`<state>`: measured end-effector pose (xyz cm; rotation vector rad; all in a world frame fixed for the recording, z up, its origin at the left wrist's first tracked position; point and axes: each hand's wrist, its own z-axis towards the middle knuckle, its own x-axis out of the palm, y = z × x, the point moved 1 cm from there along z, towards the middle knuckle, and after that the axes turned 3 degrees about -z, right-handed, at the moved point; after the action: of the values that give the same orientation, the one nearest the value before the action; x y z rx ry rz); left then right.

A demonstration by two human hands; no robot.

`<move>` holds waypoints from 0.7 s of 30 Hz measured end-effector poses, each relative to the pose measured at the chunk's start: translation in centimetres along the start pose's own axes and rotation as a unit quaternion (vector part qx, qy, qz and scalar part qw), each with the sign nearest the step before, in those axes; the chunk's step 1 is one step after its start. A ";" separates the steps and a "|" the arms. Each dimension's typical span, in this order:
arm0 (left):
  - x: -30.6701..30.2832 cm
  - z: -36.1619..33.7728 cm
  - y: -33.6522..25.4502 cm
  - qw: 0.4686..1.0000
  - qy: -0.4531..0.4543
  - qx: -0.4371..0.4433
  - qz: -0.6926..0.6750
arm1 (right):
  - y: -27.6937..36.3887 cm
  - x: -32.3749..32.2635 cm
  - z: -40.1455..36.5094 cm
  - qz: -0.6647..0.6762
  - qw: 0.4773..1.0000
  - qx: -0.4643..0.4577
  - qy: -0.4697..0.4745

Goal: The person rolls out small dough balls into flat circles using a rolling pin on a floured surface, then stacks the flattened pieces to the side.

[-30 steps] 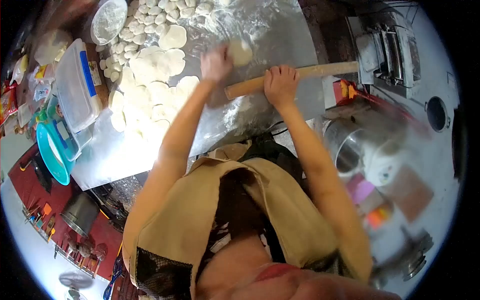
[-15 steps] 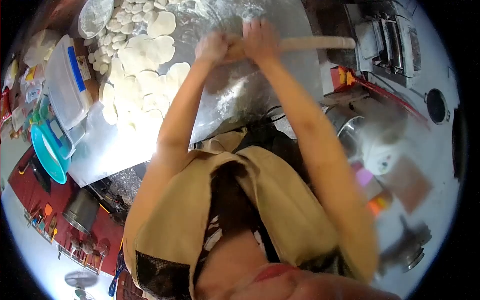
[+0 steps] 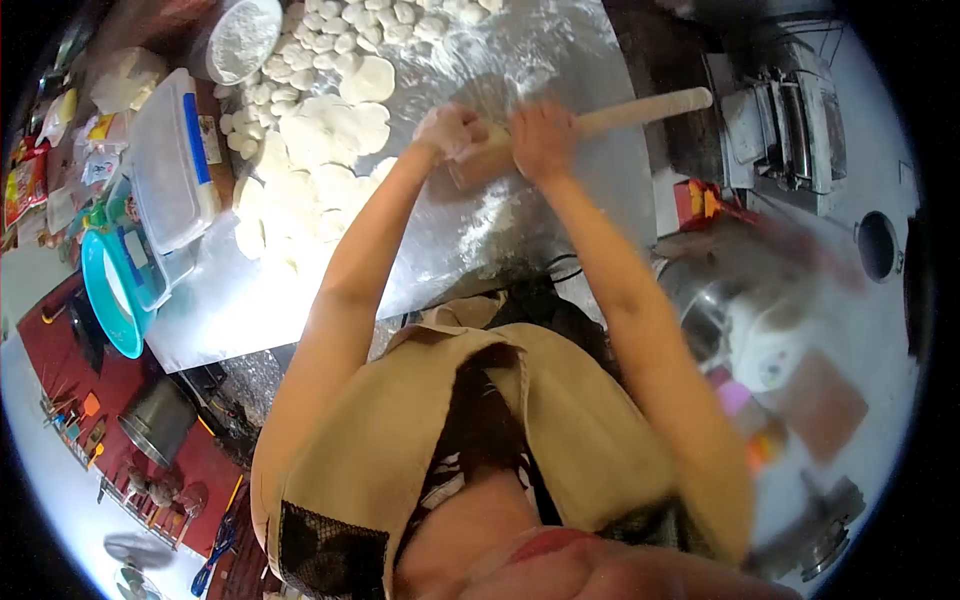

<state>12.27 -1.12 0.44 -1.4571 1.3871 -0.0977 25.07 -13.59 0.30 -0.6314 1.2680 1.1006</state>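
My right hand (image 3: 543,143) presses on a wooden rolling pin (image 3: 645,110), which lies slantwise on the floured metal table (image 3: 520,225). Its thick near end (image 3: 478,172) shows below my left hand. Curled fingers of my left hand (image 3: 450,132), dusted with flour, hold the edge of a small piece of dough (image 3: 492,138) that lies by the pin between both hands. To the left, thin flat dough rounds (image 3: 335,130) overlap in a spread. Behind them lie many small dough lumps (image 3: 320,42). How much of the worked dough is under the pin is hidden.
A bowl of flour (image 3: 243,40) stands at the back left. Near it are a clear plastic box (image 3: 170,165) with a blue clip and a turquoise basin (image 3: 110,295). A metal machine (image 3: 785,120) stands beyond the table's right edge, above a steel pot (image 3: 695,310).
The view has shifted, so the table sits lower and further right. The pin now tilts more, its far end raised in view, and my left hand's fingers have come into sight by the dough.
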 end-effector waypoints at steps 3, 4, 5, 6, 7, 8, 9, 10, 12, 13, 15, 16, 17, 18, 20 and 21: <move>-1.3 -1.0 -2.5 0.994 0.002 0.027 -0.104 | -3.0 -1.3 -5.9 0.037 0.995 -0.063 -0.061; -1.6 -0.8 -3.0 0.986 -0.076 0.075 -0.129 | -3.3 -1.4 -6.4 0.037 0.995 -0.062 -0.066; -1.9 -0.5 -3.4 0.968 -0.156 0.123 -0.154 | -3.7 -1.4 -6.6 0.044 0.995 -0.052 -0.072; -2.0 0.2 -3.6 0.966 -0.163 0.127 -0.153 | -4.0 -1.4 -6.7 0.052 0.994 -0.046 -0.078; -2.1 1.1 -3.7 0.956 -0.218 0.186 -0.057 | -4.1 -1.2 -6.8 0.054 0.994 -0.052 -0.086; -2.2 2.1 -3.7 0.931 -0.271 0.243 0.042 | -4.0 -1.0 -6.8 0.056 0.995 -0.037 -0.074; -2.6 3.3 -3.7 0.886 -0.326 0.297 0.143 | -3.9 -0.8 -6.4 0.059 0.995 -0.024 -0.070; -1.7 4.1 -2.5 0.907 -0.291 0.250 0.174 | -3.8 -0.7 -6.3 0.042 0.995 -0.028 -0.085; 2.5 6.7 2.9 0.903 -0.275 0.260 0.202 | -3.8 -0.5 -6.6 0.033 0.996 -0.026 -0.085; 2.2 4.4 0.9 0.947 -0.252 0.174 0.097 | -3.7 -0.8 -6.3 0.024 0.994 -0.037 -0.098; 3.7 2.2 1.3 0.915 -0.242 0.296 0.128 | -3.1 -1.9 -6.1 0.051 0.994 -0.028 -0.091; 4.3 0.9 0.6 0.930 -0.189 0.291 0.124 | -3.2 -2.1 -6.1 0.058 0.993 -0.037 -0.095; 4.1 -0.2 -0.4 0.933 -0.139 0.321 0.082 | -3.2 -2.0 -6.1 0.065 0.993 -0.043 -0.094; 4.2 -1.3 -1.8 0.959 -0.132 0.251 0.014 | -3.1 -2.1 -5.9 0.068 0.990 -0.051 -0.109; 3.2 -2.8 -4.7 0.974 -0.125 0.182 -0.056 | -3.1 -2.4 -6.0 0.055 0.994 -0.039 -0.088; 2.2 -3.4 -6.0 0.973 -0.109 0.126 -0.160 | -3.1 -2.4 -6.0 0.055 0.993 -0.042 -0.094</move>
<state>14.70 -6.33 4.81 -1.4187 0.9186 -0.2983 25.52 -20.73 0.63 -0.5119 1.1093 1.2785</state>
